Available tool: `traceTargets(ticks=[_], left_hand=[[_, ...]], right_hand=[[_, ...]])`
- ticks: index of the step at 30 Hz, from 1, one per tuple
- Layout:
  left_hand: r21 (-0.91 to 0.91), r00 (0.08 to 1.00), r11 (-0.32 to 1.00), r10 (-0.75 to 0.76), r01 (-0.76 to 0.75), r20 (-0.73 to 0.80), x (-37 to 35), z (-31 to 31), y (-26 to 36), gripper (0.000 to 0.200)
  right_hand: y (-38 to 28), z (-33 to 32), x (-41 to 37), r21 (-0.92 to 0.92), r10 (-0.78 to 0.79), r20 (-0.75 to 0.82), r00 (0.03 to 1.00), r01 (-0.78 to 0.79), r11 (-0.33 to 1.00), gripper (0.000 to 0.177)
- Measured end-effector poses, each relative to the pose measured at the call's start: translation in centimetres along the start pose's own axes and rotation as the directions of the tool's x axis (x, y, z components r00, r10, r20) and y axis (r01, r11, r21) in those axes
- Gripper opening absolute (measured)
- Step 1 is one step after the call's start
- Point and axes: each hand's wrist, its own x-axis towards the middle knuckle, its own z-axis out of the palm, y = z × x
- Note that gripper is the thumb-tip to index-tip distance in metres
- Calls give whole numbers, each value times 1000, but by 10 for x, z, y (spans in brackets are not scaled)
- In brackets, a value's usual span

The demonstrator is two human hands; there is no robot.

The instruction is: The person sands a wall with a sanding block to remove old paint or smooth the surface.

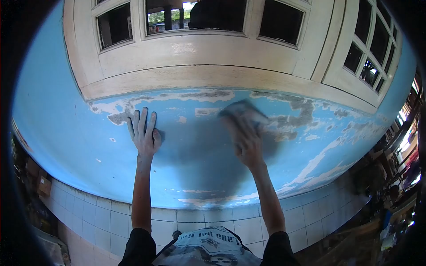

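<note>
My left hand (144,133) lies flat against the blue wall (191,150), fingers spread, with nothing in it. To the right, my right hand (244,137) is smeared by motion and presses a dark sheet of sandpaper (243,107) to the wall just below the window frame. The sheet has a paler edge, and its exact shape is blurred. Around both hands the blue paint is worn through in white and grey patches (301,111), mostly along the bottom of the frame.
A cream window frame (199,51) with dark panes spans the wall above my hands. White tiles (191,216) run along the bottom. A cardboard box (44,185) sits at the lower left, and clutter fills the right edge.
</note>
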Motion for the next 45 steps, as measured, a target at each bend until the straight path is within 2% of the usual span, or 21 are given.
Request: traceTargets(ticks=[1, 2, 5, 7, 8, 10, 14, 16, 17, 20, 22, 23, 25, 29, 31, 34, 35, 37, 39, 41, 45], left_hand=[[6, 1000, 1000, -4, 4, 0, 0, 0, 1, 43], [0, 1000, 1000, -3, 3, 1, 0, 0, 1, 43], [7, 1000, 1000, 0, 0, -5, 0, 1, 0, 43], [18, 1000, 1000, 1, -1, -9, -1, 2, 0, 43], [19, 1000, 1000, 0, 0, -7, -1, 2, 0, 43], [24, 1000, 1000, -1, 2, -9, -1, 1, 0, 43], [19, 1000, 1000, 3, -3, -12, -1, 2, 0, 43], [21, 1000, 1000, -1, 1, -15, -1, 2, 1, 43], [16, 1000, 1000, -7, 7, -14, -1, 2, 2, 43], [8, 1000, 1000, -9, 10, -7, -2, 1, 1, 43], [1, 1000, 1000, -9, 9, -8, -2, 1, 1, 43], [-2, 1000, 1000, -3, 3, -9, -2, 1, 2, 43], [7, 1000, 1000, -6, 6, -14, 1, -1, 4, 43], [-127, 996, 987, -92, 94, 20, 7, -15, 25, 42], [-326, 976, 925, -214, 194, -28, -9, -15, 54, 41], [-536, 939, 795, -343, 283, -13, -60, -8, 123, 42], [-469, 976, 861, -219, 194, 1, -37, -23, 135, 40], [-452, 966, 855, -239, 255, 95, -14, -30, 142, 48], [-409, 884, 784, -392, 466, 256, -3, -29, 132, 59], [-332, 881, 835, -326, 438, 341, -3, -32, 109, 74], [-255, 883, 874, -318, 414, 345, 13, -37, 94, 82]], right_hand=[[2, -4, -3, -4, -165, 242, 956, 171, 985, 53], [11, -3, -9, 2, -170, 241, 955, 175, 985, 53], [28, 5, -10, -19, -57, 121, 991, 59, 998, 56], [10, 4, 17, 42, 137, -312, 940, -130, 991, 62], [9, 7, 9, 49, 136, -311, 941, -127, 991, 62], [9, 12, -12, 159, -85, 165, 983, 58, 985, 49], [21, 4, -6, 80, -151, 256, 955, 134, 988, 53], [16, 9, 6, 55, 150, -254, 956, -140, 989, 55], [8, 9, 7, 64, 148, -248, 958, -136, 989, 55], [-2, 11, 2, 169, -56, 69, 996, 44, 985, 47], [6, 13, 0, 192, -308, 287, 907, 261, 946, 41], [6, 15, -1, 193, -311, 285, 907, 264, 945, 41], [-5, 16, 8, 102, -24, -38, 999, 27, 994, 40], [-34, 27, 11, 120, -125, 129, 984, 110, 987, 43], [-45, 23, 25, 90, -383, 269, 884, 372, 924, 54], [-53, 22, 43, 191, -470, 364, 804, 430, 883, 52], [-55, 23, 48, 204, -485, 356, 799, 440, 874, 52], [-53, 23, 59, 328, -608, 529, 592, 518, 790, 43], [-49, 15, 71, 441, -647, 427, 632, 479, 759, 37], [-53, 12, 92, 571, -686, 317, 655, 445, 690, 32], [-53, 2, 125, 455, -770, 196, 607, 639, 620, 23]])
